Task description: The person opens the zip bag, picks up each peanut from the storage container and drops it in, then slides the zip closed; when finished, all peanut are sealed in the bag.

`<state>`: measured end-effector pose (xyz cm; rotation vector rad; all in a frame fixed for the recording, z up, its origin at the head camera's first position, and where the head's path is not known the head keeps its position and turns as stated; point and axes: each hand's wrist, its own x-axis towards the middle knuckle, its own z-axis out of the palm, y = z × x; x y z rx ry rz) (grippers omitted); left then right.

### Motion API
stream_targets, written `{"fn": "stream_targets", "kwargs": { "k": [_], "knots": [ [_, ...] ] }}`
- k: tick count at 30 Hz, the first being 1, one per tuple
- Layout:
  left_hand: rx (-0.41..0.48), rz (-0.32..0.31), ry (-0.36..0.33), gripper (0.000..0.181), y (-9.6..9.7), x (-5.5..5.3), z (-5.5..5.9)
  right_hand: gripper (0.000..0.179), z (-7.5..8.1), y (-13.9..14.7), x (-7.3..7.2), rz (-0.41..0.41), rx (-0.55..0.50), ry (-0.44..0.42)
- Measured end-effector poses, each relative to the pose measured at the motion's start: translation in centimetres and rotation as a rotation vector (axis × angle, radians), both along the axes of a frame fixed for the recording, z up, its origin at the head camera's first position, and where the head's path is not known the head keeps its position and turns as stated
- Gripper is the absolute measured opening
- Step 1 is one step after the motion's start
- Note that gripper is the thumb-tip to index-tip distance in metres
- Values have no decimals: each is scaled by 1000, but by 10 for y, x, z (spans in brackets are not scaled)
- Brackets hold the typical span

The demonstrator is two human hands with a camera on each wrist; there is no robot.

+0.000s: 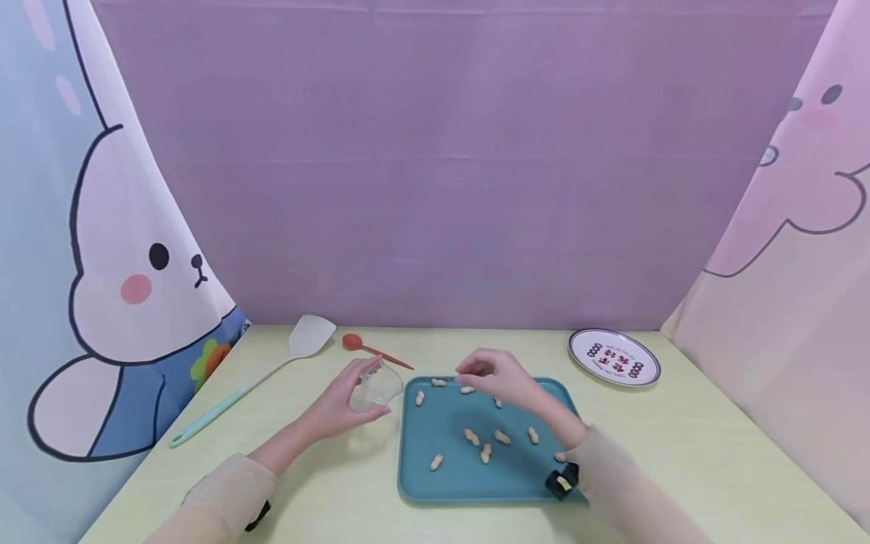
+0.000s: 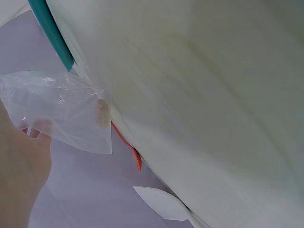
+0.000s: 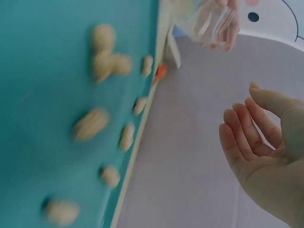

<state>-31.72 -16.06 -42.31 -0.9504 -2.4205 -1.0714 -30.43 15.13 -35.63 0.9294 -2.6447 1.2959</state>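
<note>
A clear plastic zip bag (image 1: 382,385) is held up by my left hand (image 1: 336,404), whose thumb and fingers spread along its sides. One peanut (image 2: 102,113) shows inside the bag's lower end in the left wrist view. To the right, a teal tray (image 1: 421,442) carries several unshelled peanuts (image 1: 472,437) scattered over it. Above the tray's far part hovers my right hand (image 1: 499,379). In the right wrist view its fingers (image 3: 232,128) are loosely bent and grip nothing, apart from the thumb.
Left of the tray, a red spoon (image 1: 353,342) and a long spatula (image 1: 311,336) with a mint handle lie on the pale yellow table (image 1: 686,453). A printed white plate (image 1: 615,357) sits at the back right. A purple curtain (image 1: 435,166) stands behind the table.
</note>
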Motion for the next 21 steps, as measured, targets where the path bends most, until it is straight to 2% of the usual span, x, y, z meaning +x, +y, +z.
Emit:
{"fn": "stream_targets", "kwargs": {
  "k": [7,11,16,21],
  "knots": [
    [-9,0,-1,80,0,-1,1,19,-22,49,4,-23,17,-33],
    [-11,4,1,80,0,-1,0,22,-33,71,9,-38,70,-26],
    [-8,10,0,80,0,0,-1,28,-44,90,13,-69,161,-28],
    [-2,0,3,80,0,-1,-2,28,-51,101,16,-101,207,-65]
  ]
}}
